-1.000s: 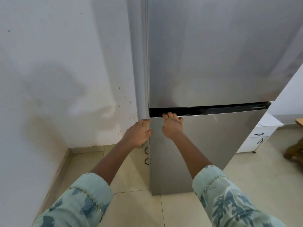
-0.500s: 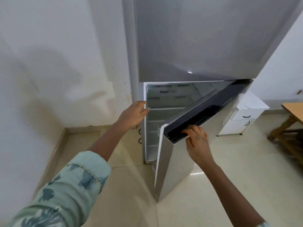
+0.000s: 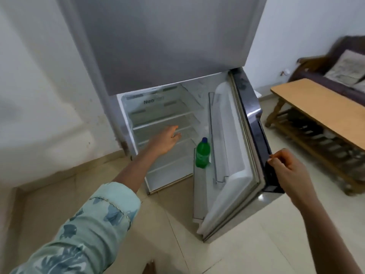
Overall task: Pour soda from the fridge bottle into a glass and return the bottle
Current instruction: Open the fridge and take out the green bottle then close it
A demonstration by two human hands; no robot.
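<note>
The lower door of a tall silver fridge stands wide open to the right. A green soda bottle with a blue cap stands upright in the door's lower rack. My left hand reaches into the fridge with fingers apart, a little left of the bottle and not touching it. My right hand grips the dark handle strip on the door's outer edge. The glass shelves inside look bare. No glass is in view.
A white wall stands close on the left. A low wooden table with a slatted lower shelf is on the right, with a dark sofa and cushion behind it. Beige floor tiles lie below.
The lower fridge door has swung from shut to wide open, pulled by my right hand. My left hand left the fridge's edge and reached inside. The bottle has come into view.
</note>
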